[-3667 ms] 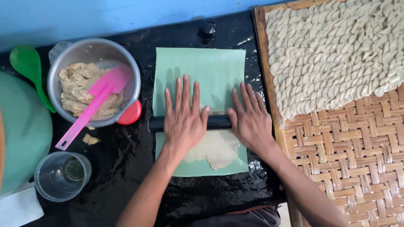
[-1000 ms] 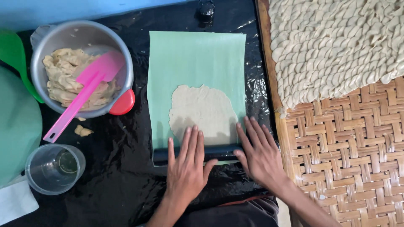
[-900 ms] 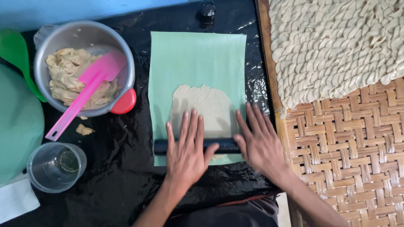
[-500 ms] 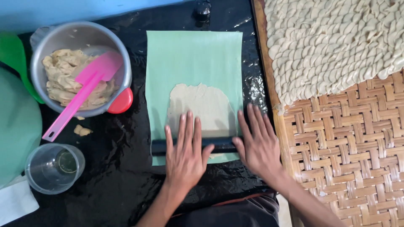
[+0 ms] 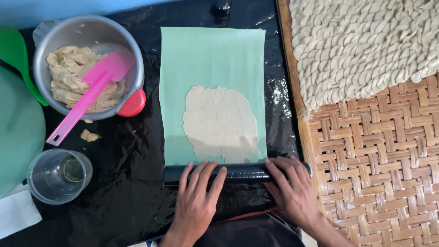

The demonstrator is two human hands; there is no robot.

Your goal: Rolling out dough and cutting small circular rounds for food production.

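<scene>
Head view: both hands lie flat, fingers spread, on a black rolling pin (image 5: 238,173) that sits across the near edge of the green sheet (image 5: 212,59). The left hand (image 5: 197,203) presses its left part, the right hand (image 5: 292,190) its right end; neither hand closes around it. The flattened dough (image 5: 220,122) lies on the sheet just beyond the pin, thin and ragged at its edges.

By the look of it the step is rolling the dough out, with the pin at the near end of a stroke. The next push would need even pressure from both palms so that the sheet stays thin without tearing.

Counted: one pin, one green sheet, one dough slab, one metal bowl (image 5: 82,32) of dough holding one pink spatula (image 5: 89,93), one clear cup (image 5: 58,176), one woven tray (image 5: 379,151) carrying many small shaped dough pieces (image 5: 361,45), all on the black-covered tabletop (image 5: 123,183).
</scene>
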